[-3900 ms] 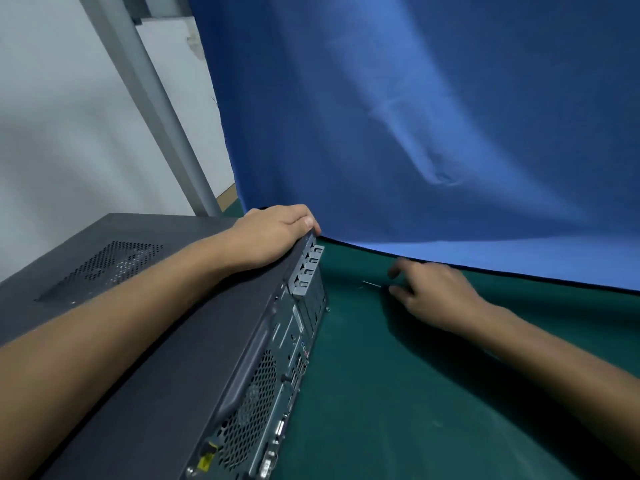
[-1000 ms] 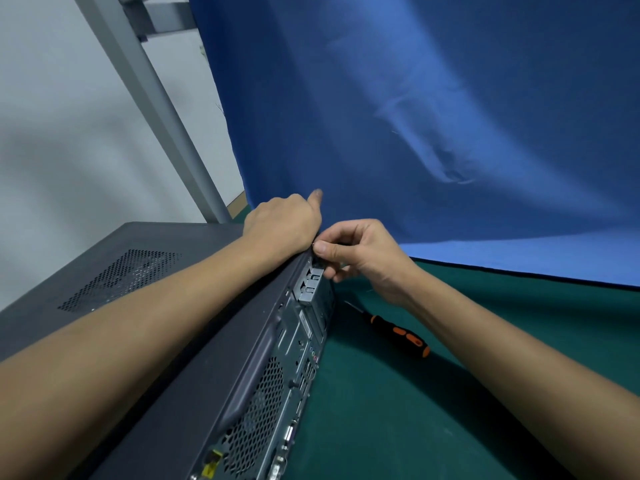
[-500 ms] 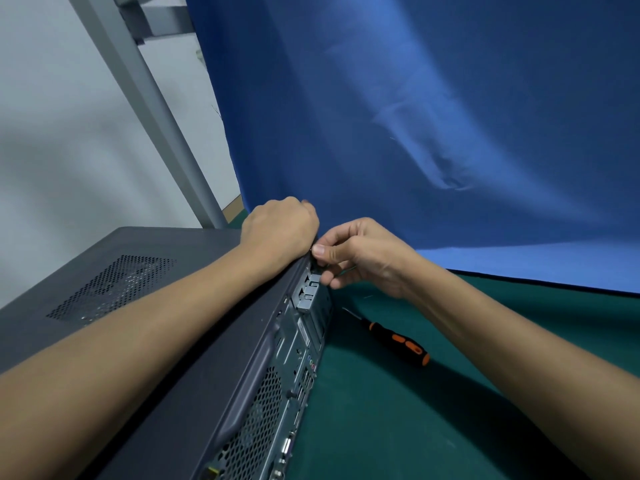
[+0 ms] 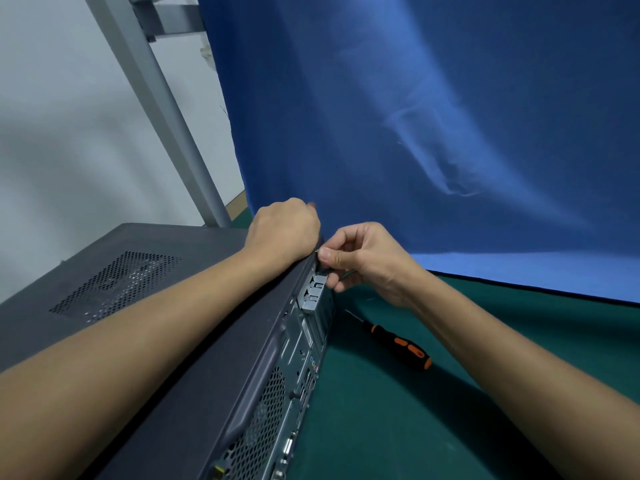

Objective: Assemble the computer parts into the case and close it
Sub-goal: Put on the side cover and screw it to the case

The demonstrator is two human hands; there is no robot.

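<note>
A dark grey computer case (image 4: 145, 258) lies flat on the green mat (image 4: 398, 431) with its cover on. Its rear panel (image 4: 294, 368), with ports and fan grille, faces right. My left hand (image 4: 282, 230) rests on the cover's far rear corner, fingers curled over the edge. Right beside it, my right hand (image 4: 367, 258) pinches a tiny metal piece, apparently a screw (image 4: 318, 250), between thumb and forefinger against the top rear edge of the case. Most of that piece is hidden by my fingertips.
A black and orange screwdriver (image 4: 401, 344) lies on the mat just right of the case, tip pointing towards the rear panel. A blue cloth (image 4: 433, 116) hangs behind the mat. A grey metal post (image 4: 156, 98) slants up at the left.
My right hand left the mat, where it reached near the screwdriver tip, and came up to the case's rear top corner. In the last second it has only shifted slightly there; the left hand stays put.
</note>
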